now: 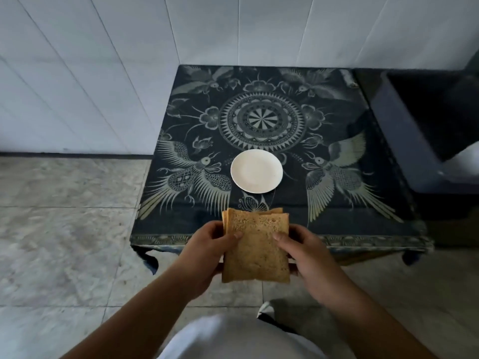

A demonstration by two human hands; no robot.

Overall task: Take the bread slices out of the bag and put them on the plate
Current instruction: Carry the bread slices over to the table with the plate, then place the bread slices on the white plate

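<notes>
A stack of brown bread slices (255, 244) is held between both hands above the table's near edge. My left hand (207, 252) grips its left side, thumb on the top slice. My right hand (308, 255) grips the right side, thumb on top as well. At the far end the edges of lower slices fan out slightly. I cannot make out a bag around the bread. A small white round plate (256, 171) lies bare on the table, just beyond the bread and apart from it.
The low table (337, 229) wears a dark blue cloth with bird and mandala patterns. A dark bin or box (414, 141) stands close on the right. A white tiled wall is behind and left; pale floor tiles lie around.
</notes>
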